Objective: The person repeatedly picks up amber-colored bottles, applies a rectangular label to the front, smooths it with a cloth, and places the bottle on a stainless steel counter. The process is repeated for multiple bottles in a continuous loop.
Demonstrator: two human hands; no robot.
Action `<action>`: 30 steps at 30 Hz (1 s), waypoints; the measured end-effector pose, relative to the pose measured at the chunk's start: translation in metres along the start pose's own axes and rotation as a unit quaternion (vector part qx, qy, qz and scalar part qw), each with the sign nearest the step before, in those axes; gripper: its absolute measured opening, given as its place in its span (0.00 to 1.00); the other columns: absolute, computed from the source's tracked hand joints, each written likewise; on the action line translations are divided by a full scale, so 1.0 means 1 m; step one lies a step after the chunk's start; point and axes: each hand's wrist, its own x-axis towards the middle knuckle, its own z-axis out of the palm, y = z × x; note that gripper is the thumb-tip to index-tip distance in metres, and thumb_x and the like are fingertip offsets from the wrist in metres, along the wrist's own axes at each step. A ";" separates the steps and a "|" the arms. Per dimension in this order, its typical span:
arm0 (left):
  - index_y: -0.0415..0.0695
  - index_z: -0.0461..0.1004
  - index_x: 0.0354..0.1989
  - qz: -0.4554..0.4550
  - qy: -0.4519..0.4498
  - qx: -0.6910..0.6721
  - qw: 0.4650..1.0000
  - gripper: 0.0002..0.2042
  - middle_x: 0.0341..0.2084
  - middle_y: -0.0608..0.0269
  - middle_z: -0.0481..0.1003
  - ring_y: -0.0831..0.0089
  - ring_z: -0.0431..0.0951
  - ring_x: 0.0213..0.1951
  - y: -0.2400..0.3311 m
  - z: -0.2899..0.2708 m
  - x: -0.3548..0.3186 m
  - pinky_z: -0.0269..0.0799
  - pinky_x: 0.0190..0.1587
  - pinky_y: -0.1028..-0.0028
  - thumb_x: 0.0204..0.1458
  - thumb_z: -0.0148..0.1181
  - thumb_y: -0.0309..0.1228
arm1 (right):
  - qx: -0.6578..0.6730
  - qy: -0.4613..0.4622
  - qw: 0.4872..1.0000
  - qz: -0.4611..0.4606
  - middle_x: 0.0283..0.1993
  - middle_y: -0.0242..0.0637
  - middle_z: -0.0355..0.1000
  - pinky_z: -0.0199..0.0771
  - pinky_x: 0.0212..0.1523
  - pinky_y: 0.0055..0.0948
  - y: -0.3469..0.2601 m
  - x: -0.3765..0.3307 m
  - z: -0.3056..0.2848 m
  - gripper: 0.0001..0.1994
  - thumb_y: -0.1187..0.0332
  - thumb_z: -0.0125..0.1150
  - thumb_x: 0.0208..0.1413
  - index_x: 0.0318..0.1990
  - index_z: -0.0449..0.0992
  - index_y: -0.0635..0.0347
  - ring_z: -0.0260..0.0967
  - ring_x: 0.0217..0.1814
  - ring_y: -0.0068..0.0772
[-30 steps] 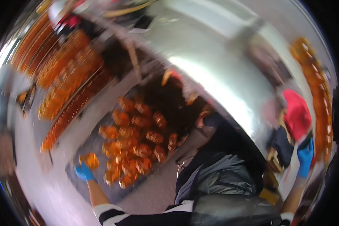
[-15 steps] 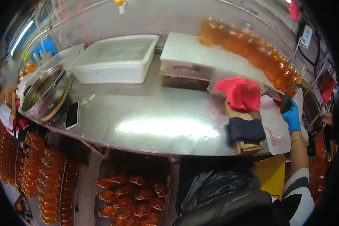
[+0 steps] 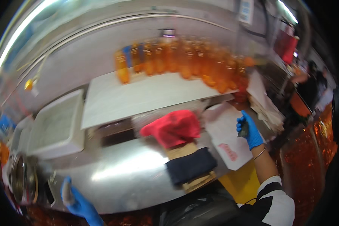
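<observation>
My right hand, in a blue glove, is closed around a small dark green, flat-looking piece. It hovers at the right edge of a white paper sheet with a red print. My left hand, also gloved in blue, is at the lower left over the metal table's front part. Its fingers are around a greyish, rounded, elongated thing whose kind is blurred. Between the hands, a red cloth and a folded dark cloth lie over a wooden block.
Amber glass-like bottles stand along a white board at the back. A white plastic tub and a metal pot are at left, a phone by the pot. Stacked papers and amber pieces are at right.
The view has swung right, so the table things appear further left. My left hand has come into view with the greyish thing. My right hand has drawn nearer, away from the bottles, still holding the dark piece.
</observation>
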 end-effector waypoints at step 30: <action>0.32 0.65 0.51 -0.140 -0.106 -0.311 0.934 0.21 0.48 0.50 0.68 0.65 0.70 0.49 0.088 0.314 0.121 0.65 0.53 0.69 0.55 0.52 0.37 | -0.294 0.371 0.880 -0.034 0.34 0.36 0.69 0.66 0.33 0.25 0.083 -0.114 -0.126 0.14 0.64 0.65 0.47 0.34 0.71 0.66 0.64 0.34 0.22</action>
